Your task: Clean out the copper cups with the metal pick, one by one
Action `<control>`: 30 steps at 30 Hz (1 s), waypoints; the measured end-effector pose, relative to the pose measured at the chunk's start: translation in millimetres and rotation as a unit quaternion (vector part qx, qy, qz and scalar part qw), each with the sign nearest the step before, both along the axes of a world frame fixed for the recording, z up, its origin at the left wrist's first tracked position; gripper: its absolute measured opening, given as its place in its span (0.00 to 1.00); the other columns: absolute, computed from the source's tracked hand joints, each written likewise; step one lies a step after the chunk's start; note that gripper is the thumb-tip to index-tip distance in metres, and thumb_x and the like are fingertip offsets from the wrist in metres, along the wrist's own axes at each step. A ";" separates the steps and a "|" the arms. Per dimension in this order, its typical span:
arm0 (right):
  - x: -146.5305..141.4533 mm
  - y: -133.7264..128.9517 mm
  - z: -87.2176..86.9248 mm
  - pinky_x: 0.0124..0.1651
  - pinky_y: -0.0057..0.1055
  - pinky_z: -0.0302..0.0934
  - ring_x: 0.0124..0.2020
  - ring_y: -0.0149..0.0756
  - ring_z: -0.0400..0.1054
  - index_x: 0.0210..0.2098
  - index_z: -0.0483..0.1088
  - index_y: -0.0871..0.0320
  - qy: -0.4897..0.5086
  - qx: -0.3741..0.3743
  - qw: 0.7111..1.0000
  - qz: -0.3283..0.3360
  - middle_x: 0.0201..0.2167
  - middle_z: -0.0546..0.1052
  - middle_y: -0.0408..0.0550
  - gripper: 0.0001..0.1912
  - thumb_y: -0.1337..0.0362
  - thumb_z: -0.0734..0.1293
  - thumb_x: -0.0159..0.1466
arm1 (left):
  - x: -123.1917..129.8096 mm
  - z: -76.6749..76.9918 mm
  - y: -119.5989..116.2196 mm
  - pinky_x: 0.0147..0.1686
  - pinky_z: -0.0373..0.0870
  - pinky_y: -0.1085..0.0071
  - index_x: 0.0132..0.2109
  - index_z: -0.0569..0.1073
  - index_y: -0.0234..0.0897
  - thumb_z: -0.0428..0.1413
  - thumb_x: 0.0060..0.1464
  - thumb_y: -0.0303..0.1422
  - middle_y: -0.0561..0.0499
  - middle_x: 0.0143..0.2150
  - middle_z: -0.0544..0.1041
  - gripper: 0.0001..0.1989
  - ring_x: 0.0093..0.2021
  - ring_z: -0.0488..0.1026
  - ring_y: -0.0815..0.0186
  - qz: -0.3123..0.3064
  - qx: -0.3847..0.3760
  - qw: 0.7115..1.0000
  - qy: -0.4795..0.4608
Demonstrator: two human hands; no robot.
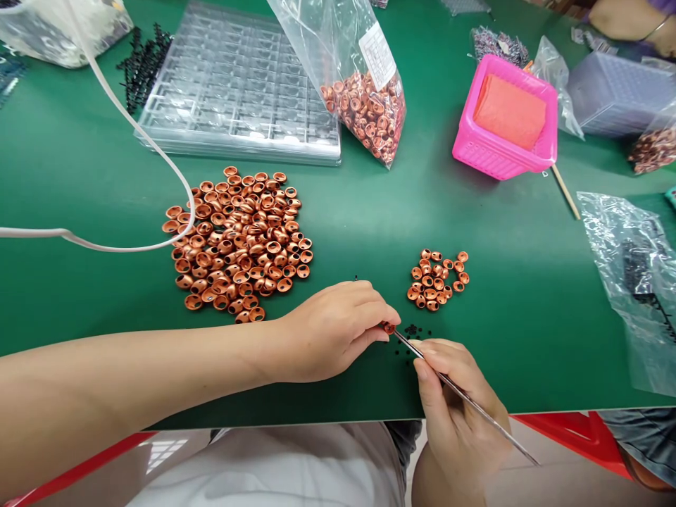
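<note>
My left hand [330, 331] pinches one small copper-coloured cup [389, 328] between thumb and fingertips. In my right hand [459, 401] is a thin metal tool [478, 408], held like a pen, its tip at that cup. Tiny black pieces [412, 329] lie on the green table just beyond the tool's tip. A large pile of copper cups [243, 239] spreads to the left, above my left forearm. The smaller group of copper cups [433, 282] sits to the right, above my right hand.
Clear plastic trays [232, 84] are stacked at the back, beside a bag of copper cups [370, 113] and black parts [145, 63]. A pink basket [499, 158] holds an orange-red cloth. A white cable [127, 248] crosses the left. Another person's arm [623, 17] shows at top right.
</note>
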State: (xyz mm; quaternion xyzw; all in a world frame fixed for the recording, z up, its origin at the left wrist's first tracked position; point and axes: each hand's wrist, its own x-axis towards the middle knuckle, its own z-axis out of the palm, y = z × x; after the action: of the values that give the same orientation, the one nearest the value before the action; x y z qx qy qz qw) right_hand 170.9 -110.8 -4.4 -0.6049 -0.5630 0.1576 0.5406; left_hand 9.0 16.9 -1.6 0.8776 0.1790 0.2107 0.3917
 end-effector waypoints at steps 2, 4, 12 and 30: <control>0.3 -0.5 -0.4 0.41 0.41 0.70 0.39 0.37 0.73 0.43 0.72 0.56 0.003 0.001 1.000 0.005 0.38 0.79 0.46 0.17 0.80 0.66 0.58 | -0.2 -0.9 -0.1 0.41 0.66 0.67 0.46 0.71 0.32 0.50 0.63 0.25 0.47 0.38 0.75 0.07 0.39 0.69 0.64 0.000 0.000 1.000 -0.002; 0.2 -1.0 -0.9 0.41 0.42 0.70 0.40 0.37 0.73 0.43 0.72 0.57 0.006 0.002 1.000 0.005 0.38 0.78 0.47 0.17 0.81 0.66 0.58 | -0.5 -1.2 -0.3 0.42 0.66 0.67 0.46 0.71 0.31 0.50 0.63 0.25 0.47 0.38 0.75 0.07 0.39 0.69 0.64 0.000 -0.001 1.000 -0.002; 3.4 -0.1 -2.8 0.39 0.41 0.71 0.39 0.37 0.74 0.44 0.72 0.57 -0.004 0.032 0.999 0.021 0.38 0.79 0.47 0.19 0.82 0.66 0.57 | -0.4 -0.2 0.2 0.41 0.65 0.67 0.45 0.71 0.31 0.51 0.63 0.25 0.47 0.38 0.75 0.07 0.38 0.68 0.64 -0.001 -0.007 1.000 0.000; 3.0 -1.9 -3.0 0.39 0.39 0.71 0.39 0.36 0.74 0.42 0.72 0.54 -0.008 -0.003 1.000 0.007 0.37 0.79 0.45 0.15 0.78 0.66 0.59 | 0.0 0.2 -1.0 0.41 0.68 0.68 0.45 0.70 0.33 0.50 0.63 0.24 0.47 0.38 0.76 0.06 0.38 0.70 0.65 0.004 0.009 1.000 -0.019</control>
State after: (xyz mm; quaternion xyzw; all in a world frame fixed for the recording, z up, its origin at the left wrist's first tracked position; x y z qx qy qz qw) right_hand 173.8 -112.7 -7.5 -0.6038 -0.5711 0.1579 0.5332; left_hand 8.9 15.8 -1.3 0.8764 0.1726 0.2304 0.3860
